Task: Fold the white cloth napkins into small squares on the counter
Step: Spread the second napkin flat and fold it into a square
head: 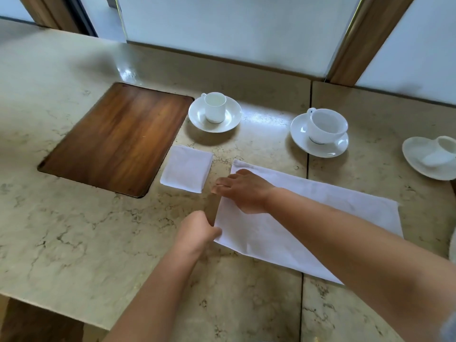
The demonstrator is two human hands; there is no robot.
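Observation:
A large white napkin [320, 213] lies flat on the marble counter [86, 243], spread as a long rectangle running from the centre toward the right. My right hand [243, 191] rests palm down on its left end, fingers reaching over the left edge. Pinching the napkin's near left corner is my left hand [197, 232]. To the left of that lies a small white napkin [186, 172] folded into a square, apart from both hands.
A dark wooden panel [118, 139] is set into the counter at the left. Three white cups on saucers stand behind the napkins: one [215, 112] at centre, one [320, 130] to the right, one [434, 156] at the right edge. A window wall runs along the back.

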